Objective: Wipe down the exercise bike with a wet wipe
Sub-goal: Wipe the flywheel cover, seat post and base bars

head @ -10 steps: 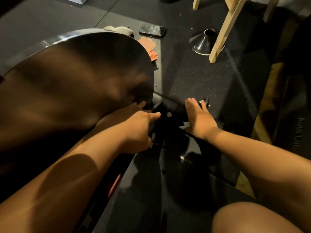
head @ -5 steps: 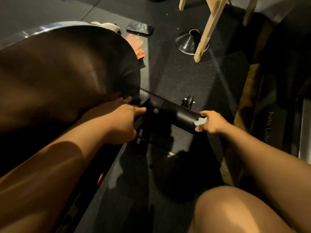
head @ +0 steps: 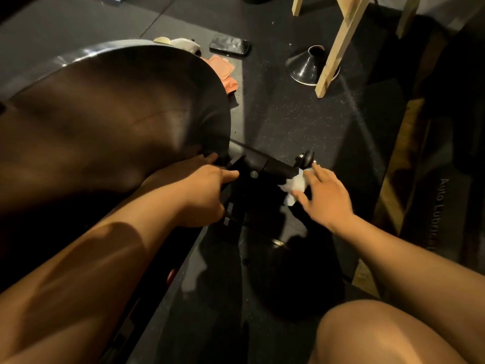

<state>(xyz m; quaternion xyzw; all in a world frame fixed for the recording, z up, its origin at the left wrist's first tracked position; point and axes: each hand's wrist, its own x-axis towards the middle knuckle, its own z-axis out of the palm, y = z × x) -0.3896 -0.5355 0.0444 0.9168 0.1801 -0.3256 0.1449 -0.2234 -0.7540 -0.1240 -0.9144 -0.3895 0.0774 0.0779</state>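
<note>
Wet wipe point(head: 295, 185) under right hand point(head: 328, 199), on bike's base bar point(head: 275, 166)

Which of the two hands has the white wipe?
The right hand, pressing the wipe on the bike's black bar; the left hand has none.

Two hands — left hand point(head: 202, 195), right hand point(head: 328, 200) — one wipe point(head: 295, 183), one bike point(head: 118, 114), one phone point(head: 229, 46).
</note>
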